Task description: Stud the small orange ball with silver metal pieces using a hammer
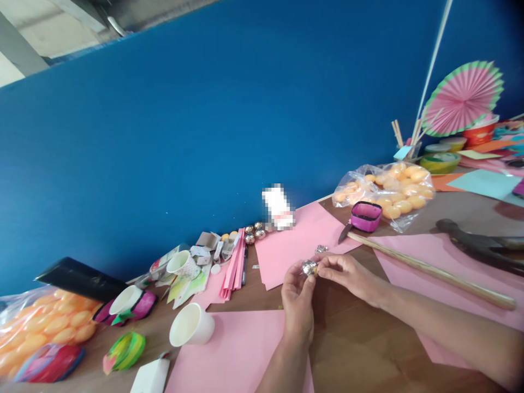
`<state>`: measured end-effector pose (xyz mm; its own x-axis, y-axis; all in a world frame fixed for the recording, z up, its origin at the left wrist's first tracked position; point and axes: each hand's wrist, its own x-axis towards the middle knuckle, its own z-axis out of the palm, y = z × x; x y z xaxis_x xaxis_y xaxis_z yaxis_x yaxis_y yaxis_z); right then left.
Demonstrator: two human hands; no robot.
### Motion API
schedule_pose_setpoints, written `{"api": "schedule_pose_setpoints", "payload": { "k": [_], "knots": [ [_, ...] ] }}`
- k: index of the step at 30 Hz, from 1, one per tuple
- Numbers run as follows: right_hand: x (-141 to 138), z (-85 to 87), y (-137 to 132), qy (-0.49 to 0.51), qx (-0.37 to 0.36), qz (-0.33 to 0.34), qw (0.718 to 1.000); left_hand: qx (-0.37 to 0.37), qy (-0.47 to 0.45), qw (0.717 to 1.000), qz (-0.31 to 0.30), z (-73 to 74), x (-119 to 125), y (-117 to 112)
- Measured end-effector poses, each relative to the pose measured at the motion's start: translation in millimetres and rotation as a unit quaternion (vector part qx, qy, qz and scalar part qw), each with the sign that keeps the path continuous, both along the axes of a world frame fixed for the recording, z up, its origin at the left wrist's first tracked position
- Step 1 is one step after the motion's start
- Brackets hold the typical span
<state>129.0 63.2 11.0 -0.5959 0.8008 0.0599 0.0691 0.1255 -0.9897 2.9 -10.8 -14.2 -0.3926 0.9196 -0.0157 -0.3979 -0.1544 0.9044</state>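
My left hand (297, 300) is closed round a small shiny silver ball (308, 267), holding it between thumb and fingers above the brown table. From the right, my right hand (346, 274) pinches at the ball's edge. A tiny yellowish bit shows by its fingertips, too small to name. Just beyond the hands lies a little silver cluster (321, 249) near the edge of a pink paper sheet (303, 234). Several shiny gold-toned balls (254, 233) sit by the wall, left of a blurred-out white object (279, 207).
A white paper cup (192, 325) stands on pink paper at front left. A wooden stick (434, 270), hammer (475, 243) and purple container (365, 216) lie right. Bags of orange balls (393, 191) rest at both sides. A blue wall (204, 125) rises behind the table.
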Motion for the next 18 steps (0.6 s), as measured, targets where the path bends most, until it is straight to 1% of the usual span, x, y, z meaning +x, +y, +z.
{"api": "schedule_pose_setpoints", "payload": {
  "k": [10, 14, 18],
  "knots": [
    [0.3, 6.1, -2.1, -0.003, -0.005, 0.007, 1.000, 0.004, -0.014, 1.000, -0.012, 1.5, -0.1, 0.5],
    [0.5, 5.4, -2.6, 0.000, -0.014, 0.013, 1.000, 0.006, -0.015, 1.000, -0.016, 3.1, 0.3, 0.1],
    [0.9, 3.1, -2.0, 0.000, -0.028, 0.014, 1.000, 0.007, 0.007, 1.000, -0.013, 3.8, 0.6, 0.1]
  ]
}}
